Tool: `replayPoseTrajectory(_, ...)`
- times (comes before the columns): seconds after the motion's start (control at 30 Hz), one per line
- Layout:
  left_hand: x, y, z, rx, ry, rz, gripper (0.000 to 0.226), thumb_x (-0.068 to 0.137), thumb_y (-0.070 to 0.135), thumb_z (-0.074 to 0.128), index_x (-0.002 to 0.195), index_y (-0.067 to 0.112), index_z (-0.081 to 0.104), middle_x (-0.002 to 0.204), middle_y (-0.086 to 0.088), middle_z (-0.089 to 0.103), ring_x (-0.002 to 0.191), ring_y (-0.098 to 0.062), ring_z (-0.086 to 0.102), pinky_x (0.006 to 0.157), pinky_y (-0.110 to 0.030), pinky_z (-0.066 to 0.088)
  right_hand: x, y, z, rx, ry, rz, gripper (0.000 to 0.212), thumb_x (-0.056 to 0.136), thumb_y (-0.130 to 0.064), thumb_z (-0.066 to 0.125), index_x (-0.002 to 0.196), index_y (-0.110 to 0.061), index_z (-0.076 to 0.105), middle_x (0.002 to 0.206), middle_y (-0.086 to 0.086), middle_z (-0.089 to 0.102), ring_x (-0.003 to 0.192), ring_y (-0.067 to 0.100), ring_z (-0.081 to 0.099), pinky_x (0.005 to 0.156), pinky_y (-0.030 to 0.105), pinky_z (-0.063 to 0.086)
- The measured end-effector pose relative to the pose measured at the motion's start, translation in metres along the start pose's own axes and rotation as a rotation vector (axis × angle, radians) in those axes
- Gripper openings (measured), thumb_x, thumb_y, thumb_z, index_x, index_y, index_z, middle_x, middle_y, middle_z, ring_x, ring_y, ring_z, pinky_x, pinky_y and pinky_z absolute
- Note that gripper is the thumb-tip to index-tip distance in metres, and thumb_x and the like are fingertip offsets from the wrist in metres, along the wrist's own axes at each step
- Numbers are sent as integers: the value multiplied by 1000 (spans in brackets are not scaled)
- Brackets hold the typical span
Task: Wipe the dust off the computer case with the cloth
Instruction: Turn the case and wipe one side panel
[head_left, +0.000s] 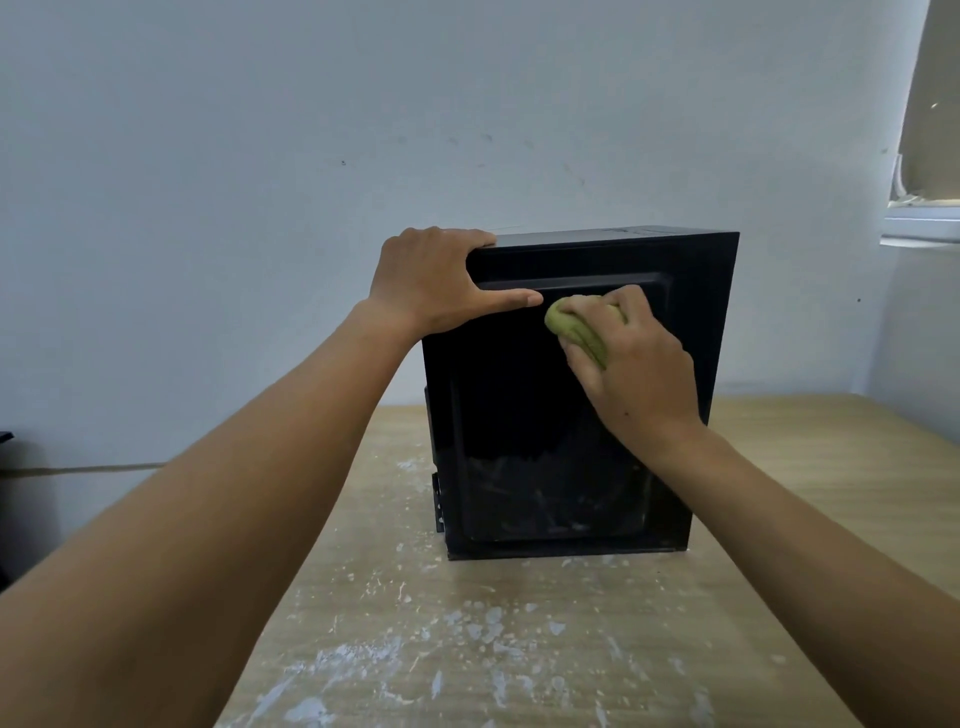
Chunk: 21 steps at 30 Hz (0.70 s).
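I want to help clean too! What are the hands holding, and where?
The right hand grips the bunched-up cloth against the side of the case. The left hand holds the case by its top left corner.

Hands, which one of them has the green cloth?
The right hand grips the bunched green cloth against the black computer case. The left hand has no cloth; it only clasps the case's top corner.
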<state>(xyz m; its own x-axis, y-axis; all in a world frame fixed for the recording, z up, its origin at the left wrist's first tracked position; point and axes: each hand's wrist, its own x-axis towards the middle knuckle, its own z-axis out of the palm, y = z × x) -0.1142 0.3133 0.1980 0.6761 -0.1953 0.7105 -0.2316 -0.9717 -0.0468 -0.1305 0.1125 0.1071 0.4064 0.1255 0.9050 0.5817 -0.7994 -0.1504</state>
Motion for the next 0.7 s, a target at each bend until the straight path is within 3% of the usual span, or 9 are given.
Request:
replayPoseTrajectory(0.27,-1,3,-2,8,-26,-24,92,59,92,49,129,32,61,124,9,67,114,-22,61,90,-32,42,-30,7,8,23,-60,-64,25,90,-33,63,112,-22,64,101,2,55,73,17,57,48,25,47)
replayPoseTrajectory(0.4,-1,2,-3,7,-46,-35,96,58,93,46,130,32,61,126,9,66,116,-22,60,93,-34,43,-65,15,21,-40,-188,-95,28,87,-31,68,113,-23,63,99,2,54,72,18,57,43,27,48)
replayPoseTrajectory(0.6,-2,3,-3,-1,-44,-37,97,56,94,43,129,32,61,124,11,67,114,-21,61,91,-33,43,-100,23,33,-123,-353,-148,37,74,-24,80,106,-21,62,97,2,55,67,19,56,37,18,32)
replayPoseTrajectory(0.7,-1,3,-3,0,-41,-34,97,56,94,42,128,32,62,121,10,68,112,-21,62,87,-32,41,-94,26,29,-135,-331,-153,35,75,-23,79,106,-22,63,96,3,54,67,19,55,36,21,36)
